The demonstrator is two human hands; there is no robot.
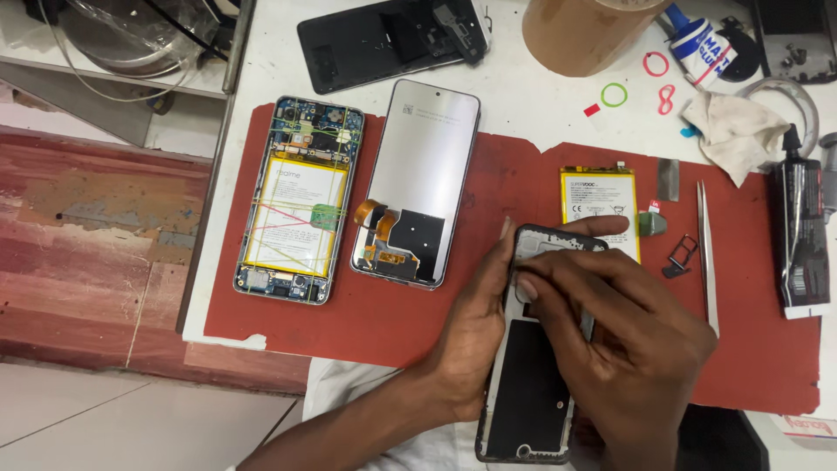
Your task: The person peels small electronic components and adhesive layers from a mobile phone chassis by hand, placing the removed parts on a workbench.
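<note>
A black phone frame (532, 384) lies lengthwise on the red mat (392, 323) near the front edge. My left hand (475, 336) grips its left side, thumb along the edge. My right hand (628, 336) rests over its upper right part, fingertips pressing near the top left corner. To the left lie an opened phone with a yellow battery (296, 201) bound with rubber bands, and a detached screen (417, 183) face down with an orange flex cable. A loose yellow battery (597, 205) lies just beyond my right hand.
Metal tweezers (706, 253) and a small SIM tray (680, 255) lie right of the battery. A black back cover (384, 39), a brown tape roll (584, 30), a glue tube (702, 44), a white cloth (737, 131), coloured rubber bands (615, 94) and a black tube (802, 235) sit at the back and right.
</note>
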